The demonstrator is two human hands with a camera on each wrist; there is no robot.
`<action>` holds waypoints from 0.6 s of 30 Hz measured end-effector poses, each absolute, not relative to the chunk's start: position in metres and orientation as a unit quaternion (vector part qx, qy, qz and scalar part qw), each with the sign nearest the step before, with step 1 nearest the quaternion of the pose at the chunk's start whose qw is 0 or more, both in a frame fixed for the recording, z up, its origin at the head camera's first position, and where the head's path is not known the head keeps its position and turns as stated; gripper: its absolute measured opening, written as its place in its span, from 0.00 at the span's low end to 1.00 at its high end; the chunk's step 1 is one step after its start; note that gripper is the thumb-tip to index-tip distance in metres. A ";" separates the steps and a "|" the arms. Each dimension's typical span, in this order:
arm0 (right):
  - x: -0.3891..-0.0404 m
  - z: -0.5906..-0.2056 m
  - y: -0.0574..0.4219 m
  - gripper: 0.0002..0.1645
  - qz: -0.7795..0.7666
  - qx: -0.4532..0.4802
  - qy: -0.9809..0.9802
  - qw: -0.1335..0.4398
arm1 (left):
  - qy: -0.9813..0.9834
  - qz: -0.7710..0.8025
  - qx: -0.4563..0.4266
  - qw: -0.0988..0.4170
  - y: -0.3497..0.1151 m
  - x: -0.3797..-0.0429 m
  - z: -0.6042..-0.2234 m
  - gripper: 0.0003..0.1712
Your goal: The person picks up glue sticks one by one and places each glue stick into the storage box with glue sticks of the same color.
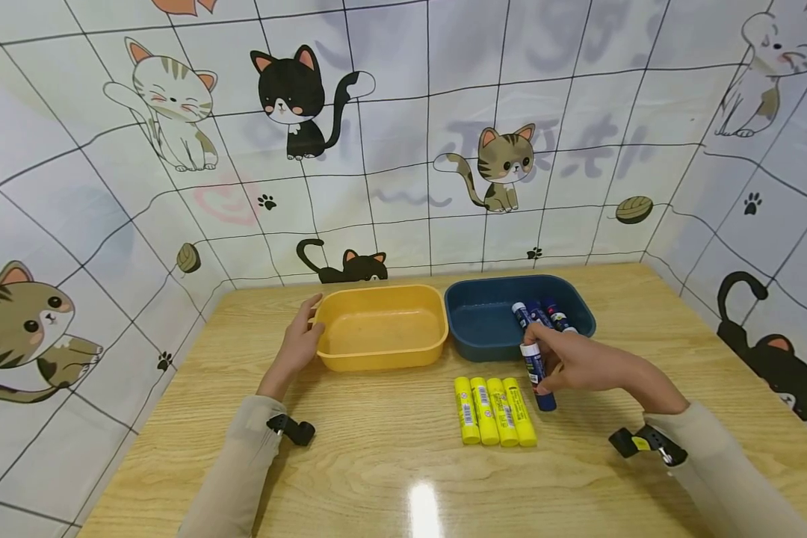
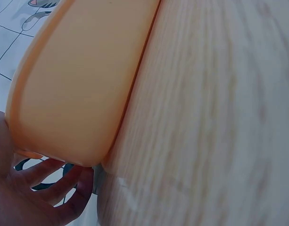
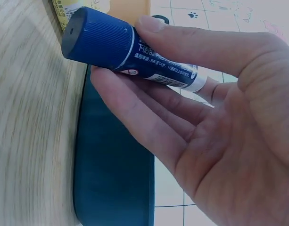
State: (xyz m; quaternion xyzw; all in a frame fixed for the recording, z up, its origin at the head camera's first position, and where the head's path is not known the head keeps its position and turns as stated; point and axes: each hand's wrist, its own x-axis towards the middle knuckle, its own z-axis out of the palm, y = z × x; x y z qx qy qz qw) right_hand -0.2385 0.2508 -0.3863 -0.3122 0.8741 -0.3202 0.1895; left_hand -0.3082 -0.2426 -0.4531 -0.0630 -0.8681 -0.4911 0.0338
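Observation:
My left hand (image 1: 301, 340) grips the left end of a yellow plastic bin (image 1: 376, 362), with the thumb by its rim. In the left wrist view, fingers (image 2: 80, 193) bend against the bin's end wall. Between thumb and fingers my right hand (image 1: 581, 362) pinches a dark blue glue stick (image 3: 104, 40) with a white end. It is held at a tilt in front of a blue bin (image 1: 484, 347), just right of a row of several yellow glue sticks (image 1: 494, 411). Inside the blue bin lie more blue glue sticks (image 1: 558, 317), partly hidden by the hand.
Both bins stand side by side at the back of a wooden table (image 1: 363, 463). A cat-patterned sheet (image 1: 403, 172) rises behind the table and along both sides. Each wrist wears a small black camera (image 1: 292, 430).

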 end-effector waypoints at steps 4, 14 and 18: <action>-0.237 -0.384 0.252 0.34 -0.318 -0.313 0.877 0.177 | -0.866 -0.496 -0.065 0.032 -0.241 -0.308 -0.454 0.34; -0.238 -0.379 0.248 0.33 -0.310 -0.319 0.885 0.137 | -0.867 -0.494 -0.057 0.032 -0.245 -0.308 -0.454 0.35; -0.238 -0.376 0.247 0.32 -0.304 -0.313 0.891 0.126 | -0.866 -0.496 -0.064 0.034 -0.243 -0.309 -0.454 0.34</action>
